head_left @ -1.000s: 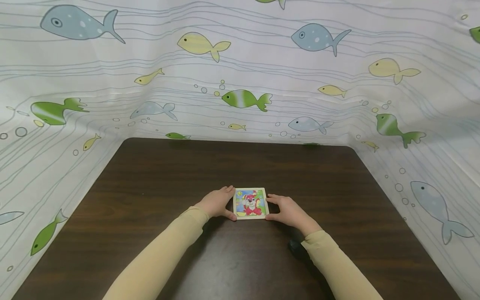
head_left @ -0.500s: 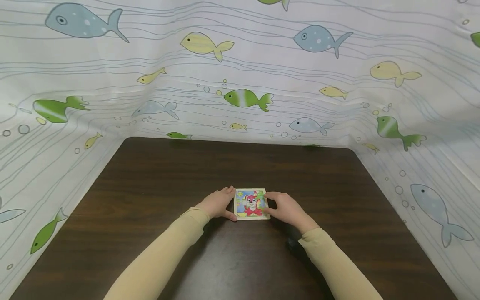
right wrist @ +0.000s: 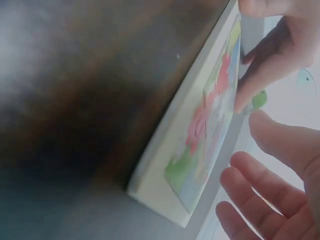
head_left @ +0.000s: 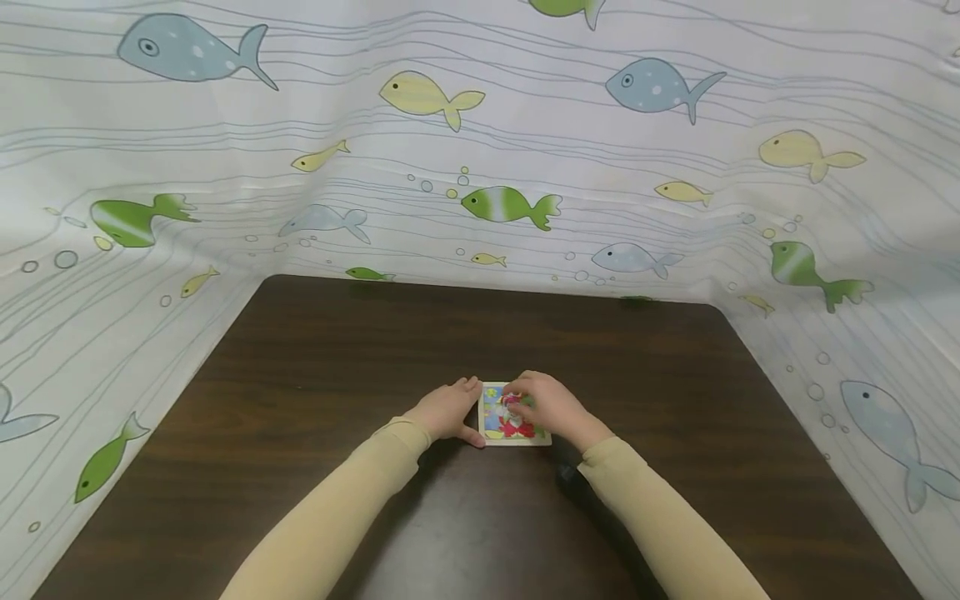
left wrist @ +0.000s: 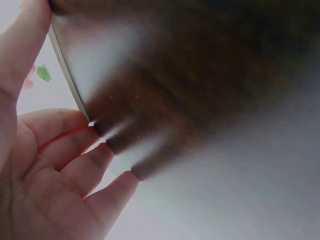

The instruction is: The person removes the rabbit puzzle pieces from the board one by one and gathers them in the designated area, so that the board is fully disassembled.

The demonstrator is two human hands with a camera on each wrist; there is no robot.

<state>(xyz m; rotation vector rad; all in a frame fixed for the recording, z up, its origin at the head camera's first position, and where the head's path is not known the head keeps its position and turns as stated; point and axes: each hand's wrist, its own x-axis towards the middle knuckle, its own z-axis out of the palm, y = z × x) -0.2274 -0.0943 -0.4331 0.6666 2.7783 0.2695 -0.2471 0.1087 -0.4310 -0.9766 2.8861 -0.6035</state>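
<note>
A small square picture puzzle [head_left: 517,430] in a pale wooden frame lies flat on the table, showing a red and white cartoon animal. My left hand [head_left: 450,410] holds its left side, thumb at the near corner and index finger at the far one. The left wrist view shows the frame's thin edge [left wrist: 70,80] running between that thumb and index finger. Over the right half of the picture is my right hand [head_left: 555,408], which covers part of it. In the right wrist view its fingers [right wrist: 245,182] are loosely bent, apart from the thumb, with nothing between them.
The dark wood-grain table [head_left: 390,333] is walled by a white cloth [head_left: 420,175] printed with fish. A small black object [head_left: 567,479] shows at the right wrist, below the cream sleeve [head_left: 645,508].
My right hand has moved left from the puzzle's right edge to over its picture. The left hand stays at the left edge. The head view has shifted slightly.
</note>
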